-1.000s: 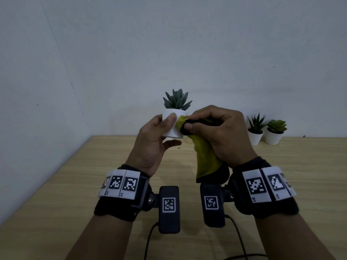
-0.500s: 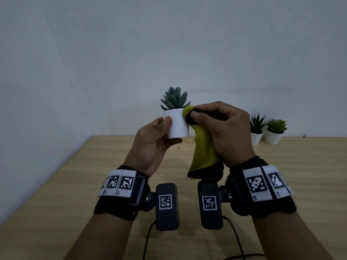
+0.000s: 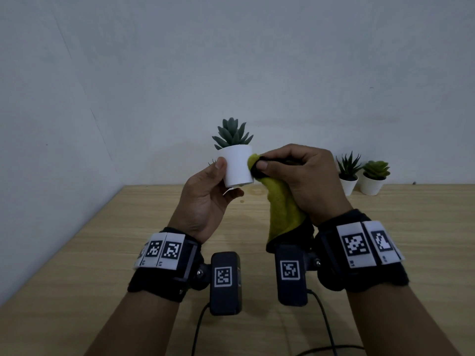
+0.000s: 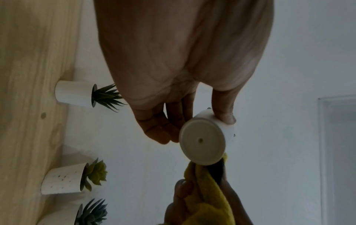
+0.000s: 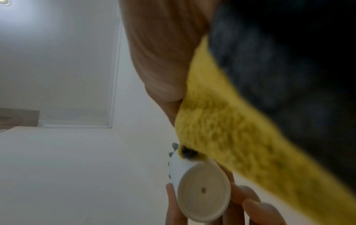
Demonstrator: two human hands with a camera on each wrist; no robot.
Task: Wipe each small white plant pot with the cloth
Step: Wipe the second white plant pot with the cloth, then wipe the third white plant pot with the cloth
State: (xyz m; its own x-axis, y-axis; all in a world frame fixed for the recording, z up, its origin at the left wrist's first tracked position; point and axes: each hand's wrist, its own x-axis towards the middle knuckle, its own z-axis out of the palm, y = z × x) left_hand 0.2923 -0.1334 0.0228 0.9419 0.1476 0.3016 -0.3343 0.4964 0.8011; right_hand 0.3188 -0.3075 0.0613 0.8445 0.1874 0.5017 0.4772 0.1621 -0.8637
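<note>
Pot [image 3: 237,165]: small, white, cylindrical, upright.

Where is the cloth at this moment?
In the head view the cloth is right of centre, bunched in the right hand, its tip pressed against the right side of the pot held up by the left hand.

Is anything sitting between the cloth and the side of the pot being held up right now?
Nothing visible. The right hand presses the yellow cloth straight against the right side of the white pot, which the left hand holds above the table. Cloth and pot touch.
</note>
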